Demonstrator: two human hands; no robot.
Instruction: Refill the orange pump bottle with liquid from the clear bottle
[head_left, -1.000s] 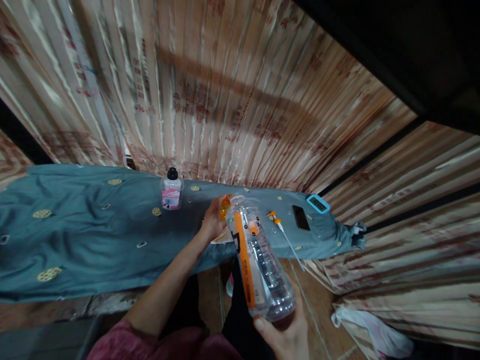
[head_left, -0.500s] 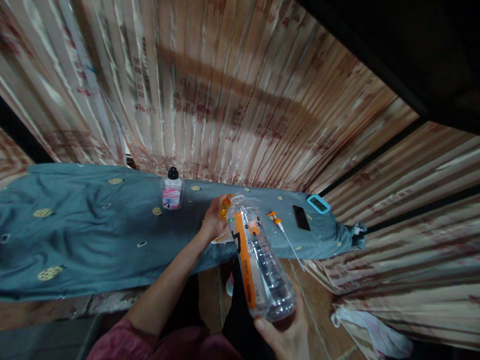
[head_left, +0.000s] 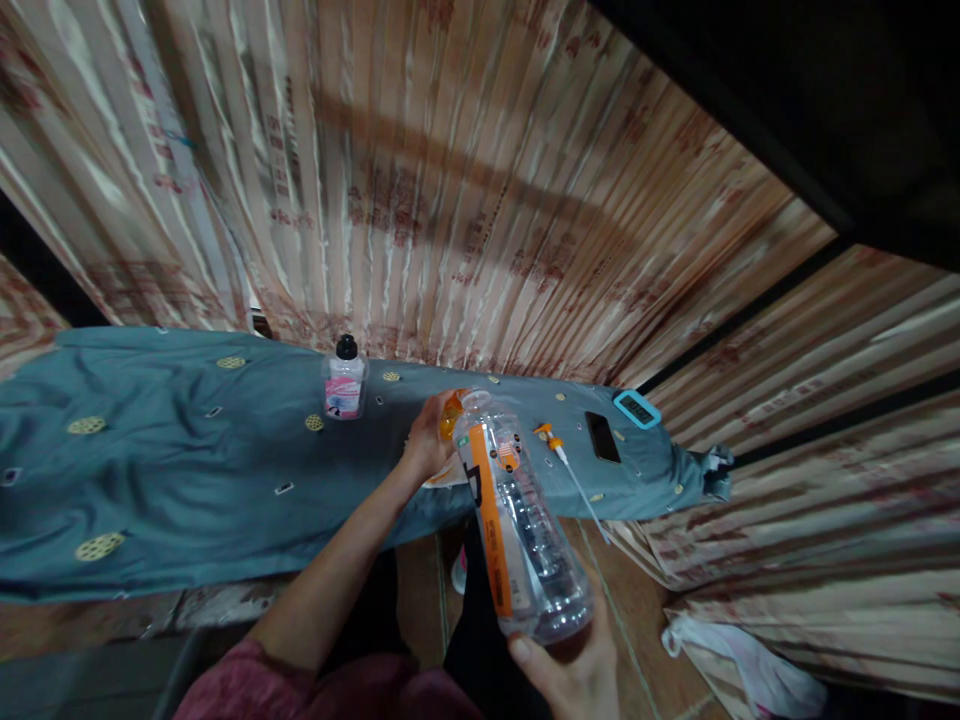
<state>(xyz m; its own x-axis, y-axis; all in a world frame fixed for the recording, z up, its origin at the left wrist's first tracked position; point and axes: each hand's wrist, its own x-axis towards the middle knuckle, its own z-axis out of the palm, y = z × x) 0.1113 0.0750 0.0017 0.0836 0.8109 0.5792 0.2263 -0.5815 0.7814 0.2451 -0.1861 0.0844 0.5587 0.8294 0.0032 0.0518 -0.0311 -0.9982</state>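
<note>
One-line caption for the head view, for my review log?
Right hand grips the base of a clear plastic bottle while left hand holds its orange cap above a teal-covered table.

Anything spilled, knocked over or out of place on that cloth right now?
No spill shows. The clear bottle is uncapped and tilted in the right hand; the left hand holds an orange cap at its mouth. The small bottle stands upright on the blue cloth.

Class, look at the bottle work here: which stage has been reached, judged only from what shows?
Done: the clear bottle looks empty, and its neck shows no cap. In hand: the right hand grips its base, tilted; the left hand holds something orange at the neck, possibly the cap. Left: the small bottle, the orange-handled tool and the phone lie untouched on the blue cloth.
</note>
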